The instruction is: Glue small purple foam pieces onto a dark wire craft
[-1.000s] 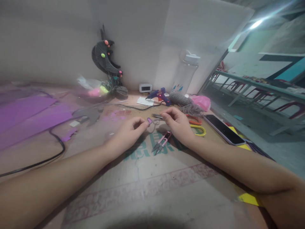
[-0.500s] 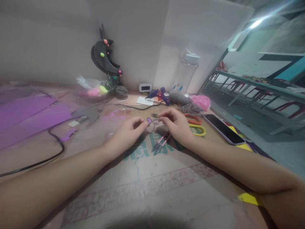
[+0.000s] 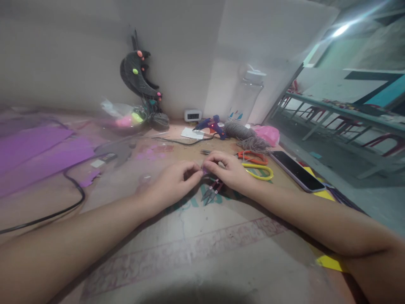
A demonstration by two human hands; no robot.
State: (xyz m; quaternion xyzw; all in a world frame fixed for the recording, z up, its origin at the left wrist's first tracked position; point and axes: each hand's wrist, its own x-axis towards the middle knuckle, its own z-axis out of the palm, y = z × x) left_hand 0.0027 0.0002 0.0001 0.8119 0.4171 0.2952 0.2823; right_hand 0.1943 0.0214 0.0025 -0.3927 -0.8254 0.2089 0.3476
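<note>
My left hand (image 3: 177, 181) and my right hand (image 3: 229, 171) meet above the table, fingertips almost touching. A small purple piece (image 3: 205, 171) shows between them, pinched by my left thumb and finger and mostly covered. My right thumb and index finger are pressed together on a thin strand of grey yarn (image 3: 207, 176) beside it; the fingers hide most of it. Thread snips (image 3: 211, 193) with pink handles lie under my right hand, blades toward me. Just past that hand are orange-handled pliers (image 3: 255, 157) and a yellow handle loop (image 3: 261, 172).
A phone (image 3: 297, 171) lies at the right edge over yellow sheets. Behind are a blue glue gun (image 3: 211, 125), grey yarn (image 3: 242, 131), a clear bottle (image 3: 247, 95) and a small clock (image 3: 193, 115). Purple sheets (image 3: 44, 152) and a black cable (image 3: 81, 192) occupy the left.
My hands have come together, the right one moving left and slightly toward me. The purple piece and grey strand, plainly seen before, are now largely covered by my fingers.
</note>
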